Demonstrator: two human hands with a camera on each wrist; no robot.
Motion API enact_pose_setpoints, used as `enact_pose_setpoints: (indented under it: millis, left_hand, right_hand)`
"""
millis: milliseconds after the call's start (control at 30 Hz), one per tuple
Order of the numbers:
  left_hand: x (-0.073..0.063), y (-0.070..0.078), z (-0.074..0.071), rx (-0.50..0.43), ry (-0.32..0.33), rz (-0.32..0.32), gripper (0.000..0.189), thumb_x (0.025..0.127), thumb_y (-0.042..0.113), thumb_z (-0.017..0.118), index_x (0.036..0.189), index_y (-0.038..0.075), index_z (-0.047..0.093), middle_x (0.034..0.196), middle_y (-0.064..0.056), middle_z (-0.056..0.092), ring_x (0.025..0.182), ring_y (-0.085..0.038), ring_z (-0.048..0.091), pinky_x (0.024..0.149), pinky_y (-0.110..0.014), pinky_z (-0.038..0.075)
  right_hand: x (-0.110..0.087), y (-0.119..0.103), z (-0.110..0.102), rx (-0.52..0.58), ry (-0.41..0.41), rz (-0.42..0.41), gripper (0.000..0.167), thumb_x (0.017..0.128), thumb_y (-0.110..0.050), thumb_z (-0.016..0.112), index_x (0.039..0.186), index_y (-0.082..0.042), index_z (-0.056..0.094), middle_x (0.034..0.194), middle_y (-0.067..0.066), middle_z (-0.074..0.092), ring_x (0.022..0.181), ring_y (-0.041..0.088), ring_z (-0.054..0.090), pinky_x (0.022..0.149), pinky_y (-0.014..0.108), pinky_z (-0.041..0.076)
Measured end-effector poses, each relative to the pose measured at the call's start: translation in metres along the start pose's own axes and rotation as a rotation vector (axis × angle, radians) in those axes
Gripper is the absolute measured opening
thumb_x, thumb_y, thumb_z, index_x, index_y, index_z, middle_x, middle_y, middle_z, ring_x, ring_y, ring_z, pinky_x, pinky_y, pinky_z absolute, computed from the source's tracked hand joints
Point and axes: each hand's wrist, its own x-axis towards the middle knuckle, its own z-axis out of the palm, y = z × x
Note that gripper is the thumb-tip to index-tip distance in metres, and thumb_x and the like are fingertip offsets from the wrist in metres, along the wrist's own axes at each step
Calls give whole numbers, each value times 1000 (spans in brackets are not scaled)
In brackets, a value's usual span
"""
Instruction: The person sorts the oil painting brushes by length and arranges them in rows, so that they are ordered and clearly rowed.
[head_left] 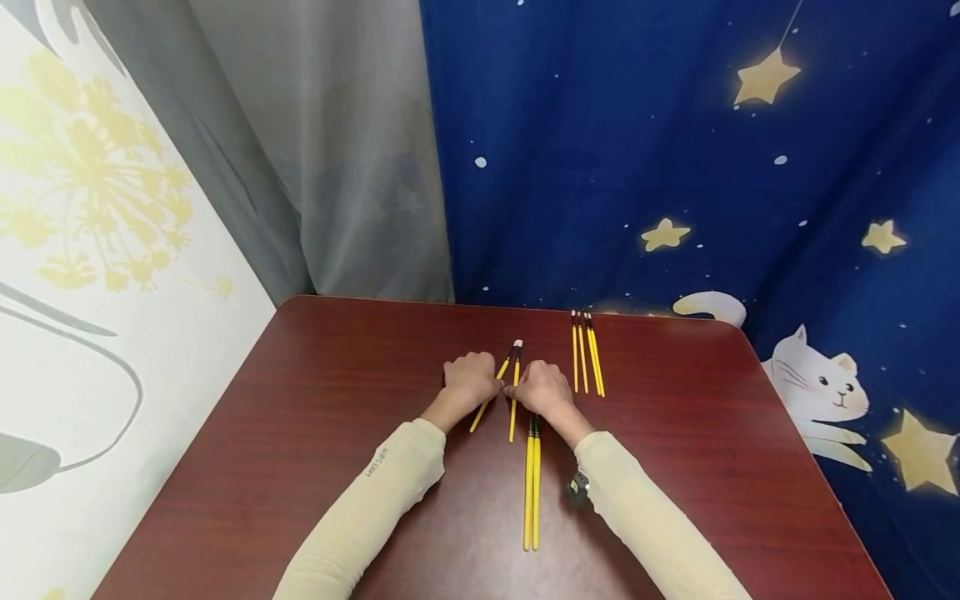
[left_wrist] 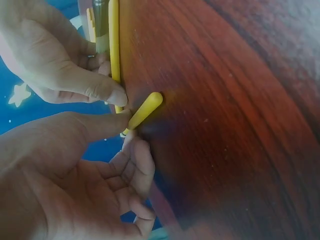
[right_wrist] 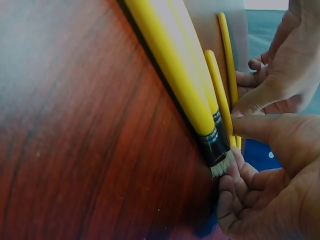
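Note:
In the head view my left hand [head_left: 472,377] and right hand [head_left: 545,387] are close together near the table's far side. Between left thumb and fingers I pinch a slim yellow-handled paintbrush [head_left: 480,413], slanted; its handle end [left_wrist: 149,107] points out in the left wrist view. The right thumb and fingers pinch a second slim paintbrush [head_left: 513,421], nearly straight up and down in the head view. The pale bristle tips of both converge beyond the hands. Two thicker yellow paintbrushes [head_left: 532,492] lie side by side, their bristles [right_wrist: 221,167] just below the right hand [right_wrist: 280,165].
Several slim yellow paintbrushes [head_left: 589,354] lie side by side at the far edge, right of the hands. The reddish-brown table [head_left: 337,383] meets grey and dark blue curtains [head_left: 570,150] behind. A patterned white wall [head_left: 135,208] borders the left.

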Motion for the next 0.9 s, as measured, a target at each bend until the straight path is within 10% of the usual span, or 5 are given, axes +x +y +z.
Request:
enact_pose_setpoints:
  millis: [900]
  left_hand:
    - [-2,-5,4,-63,-14,-55,34,99,40,70,77,15,65,74,-6,63,70,-25,62,71,-45,52]
  right_hand:
    - [2,8,2,70,36,4,50,88,-33,78,46,-18,56,44,-6,46,48,20,53,51,32,40]
